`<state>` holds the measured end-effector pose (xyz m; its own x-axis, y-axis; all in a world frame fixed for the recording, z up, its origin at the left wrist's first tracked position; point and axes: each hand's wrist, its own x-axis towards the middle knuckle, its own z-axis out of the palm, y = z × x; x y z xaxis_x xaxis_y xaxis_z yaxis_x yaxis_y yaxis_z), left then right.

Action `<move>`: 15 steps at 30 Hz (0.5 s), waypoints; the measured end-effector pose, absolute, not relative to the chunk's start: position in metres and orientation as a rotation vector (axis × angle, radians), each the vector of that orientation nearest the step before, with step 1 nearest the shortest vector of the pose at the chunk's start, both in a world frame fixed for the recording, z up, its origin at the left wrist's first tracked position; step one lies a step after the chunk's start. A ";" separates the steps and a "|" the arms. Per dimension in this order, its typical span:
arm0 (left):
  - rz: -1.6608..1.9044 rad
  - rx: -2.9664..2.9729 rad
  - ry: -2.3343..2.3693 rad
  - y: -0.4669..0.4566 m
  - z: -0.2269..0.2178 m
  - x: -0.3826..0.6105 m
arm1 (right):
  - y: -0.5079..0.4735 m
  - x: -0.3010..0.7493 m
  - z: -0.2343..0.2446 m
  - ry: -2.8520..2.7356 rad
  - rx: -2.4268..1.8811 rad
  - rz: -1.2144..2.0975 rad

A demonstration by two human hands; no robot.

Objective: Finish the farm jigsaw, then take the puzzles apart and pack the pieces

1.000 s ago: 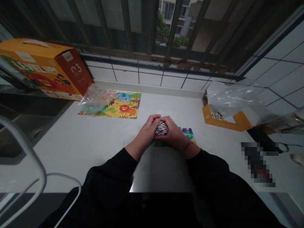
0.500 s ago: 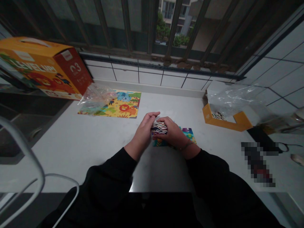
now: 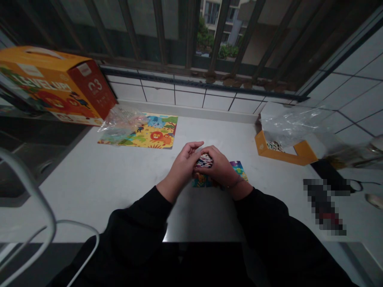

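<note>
A thick bundle of puzzle pieces, its pale and dark edges showing, sits between my two hands above the counter. My right hand is closed around it, with the thumb below and the fingers over the top. From the other side my left hand presses against the bundle with its thumb, its other fingers curving behind and partly hidden. Beneath my hands lies a colourful section of jigsaw puzzle; another part of the section shows beyond my right wrist, and the middle is covered.
Crumpled clear plastic lies over a picture board with lions at the back left, beside a large orange box. An open yellow box at right holds pieces and plastic. A white cable crosses the lower left.
The bundle of puzzle pieces has shifted slightly right and turned a little. My left hand has moved right with it, its thumb now farther over the bundle.
</note>
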<state>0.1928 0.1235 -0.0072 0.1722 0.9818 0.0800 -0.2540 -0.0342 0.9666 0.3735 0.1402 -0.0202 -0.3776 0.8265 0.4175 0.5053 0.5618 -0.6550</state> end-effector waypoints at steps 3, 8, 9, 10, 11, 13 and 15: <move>1.217 1.424 1.036 0.128 -0.013 0.188 | 0.142 0.375 -0.023 -2.032 -1.124 0.575; 1.024 1.695 1.366 0.132 -0.004 0.169 | 0.142 0.379 -0.024 -2.019 -1.153 0.602; 0.978 1.689 1.392 0.132 -0.002 0.165 | 0.142 0.379 -0.023 -2.022 -1.159 0.600; 0.949 1.663 1.393 0.133 0.000 0.162 | 0.141 0.380 -0.023 -2.026 -1.167 0.599; 0.943 1.611 1.373 0.134 0.001 0.160 | 0.141 0.380 -0.022 -2.029 -1.173 0.601; 0.980 1.438 1.298 0.135 -0.002 0.160 | 0.141 0.380 -0.021 -2.040 -1.172 0.613; 1.049 1.235 1.165 0.135 -0.008 0.166 | 0.141 0.379 -0.021 -2.054 -1.151 0.620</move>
<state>0.1656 0.1354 -0.0079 0.1285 0.9890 -0.0726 0.0318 0.0691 0.9971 0.3789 0.1411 -0.0209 -0.3666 0.8675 0.3362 0.5368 0.4923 -0.6851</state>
